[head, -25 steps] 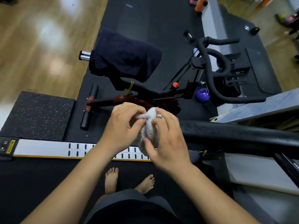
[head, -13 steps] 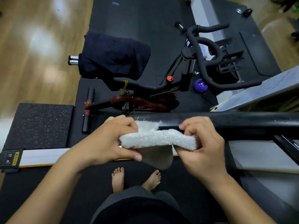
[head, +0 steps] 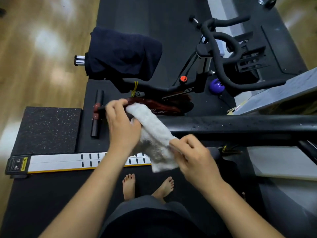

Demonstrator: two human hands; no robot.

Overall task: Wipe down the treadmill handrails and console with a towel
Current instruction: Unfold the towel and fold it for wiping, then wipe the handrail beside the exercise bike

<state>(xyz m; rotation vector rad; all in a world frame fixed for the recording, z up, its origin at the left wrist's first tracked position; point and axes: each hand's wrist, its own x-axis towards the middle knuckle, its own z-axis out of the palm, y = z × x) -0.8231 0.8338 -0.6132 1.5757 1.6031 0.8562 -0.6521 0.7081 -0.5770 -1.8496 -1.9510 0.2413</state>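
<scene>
i see the left hand gripping the upper end of the white towel and the right hand pinching its lower end, stretched at the end of the black handrail.

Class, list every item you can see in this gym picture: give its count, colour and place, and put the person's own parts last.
towel: 1, white, held between both hands at the handrail's near end
handrail: 1, black, running right from the towel
exercise bike: 1, black and red, beyond the handrail
dark cloth: 1, navy, draped over the bike's seat
ball-shaped object: 1, purple, on the floor by the bike
speckled mat: 1, black, left
side rail: 1, white with yellow edge, left
bare feet: 2, on the black belt
left hand: 1, grips the towel's far end
right hand: 1, pinches its near end
</scene>
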